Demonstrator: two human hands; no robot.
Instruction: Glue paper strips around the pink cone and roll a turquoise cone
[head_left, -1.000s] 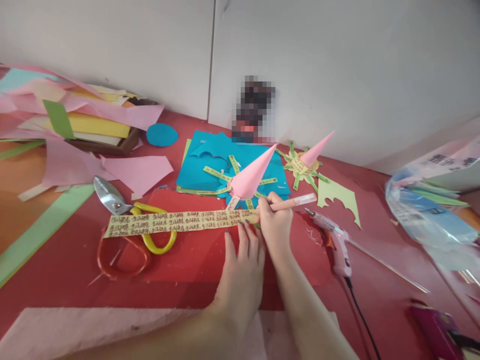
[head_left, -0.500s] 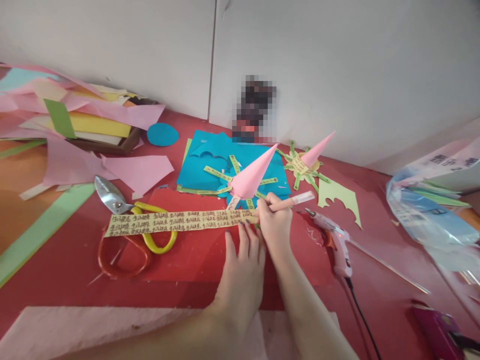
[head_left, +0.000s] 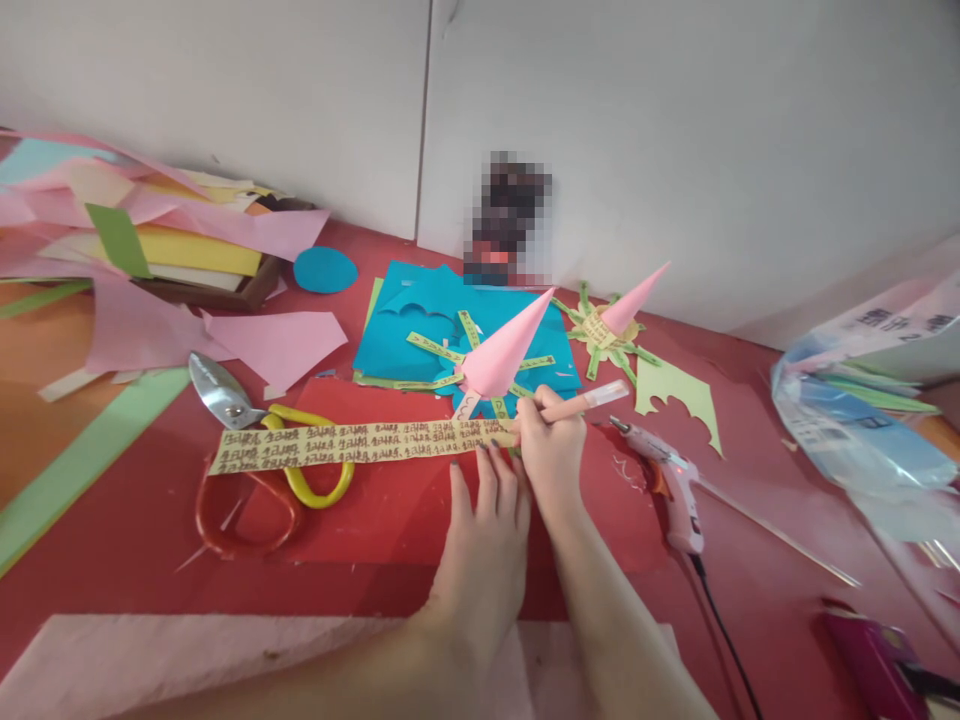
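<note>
My right hand (head_left: 553,440) is closed around a pen (head_left: 585,401), its tip at the right end of a long yellow paper strip (head_left: 360,443) covered in rows of handwriting. My left hand (head_left: 487,530) lies flat with its fingers stretched out, fingertips pressing the strip's lower edge. The strip's left part lies across a pair of scissors (head_left: 315,490) with one yellow and one red handle. Just behind my hands stands a pink paper cone (head_left: 502,350) on a blue paper flower base, with narrow written strips fanning out around it.
Blue paper sheets (head_left: 375,340) and a second pink cone (head_left: 634,300) on a yellow flower base lie behind. A pink glue gun (head_left: 675,490) with a black cord is at right. Paper scraps fill a brown tray (head_left: 255,285) at left; a plastic bag (head_left: 840,440) sits far right.
My right hand and the pen have shifted very slightly to the right along the strip. My left hand stays in place.
</note>
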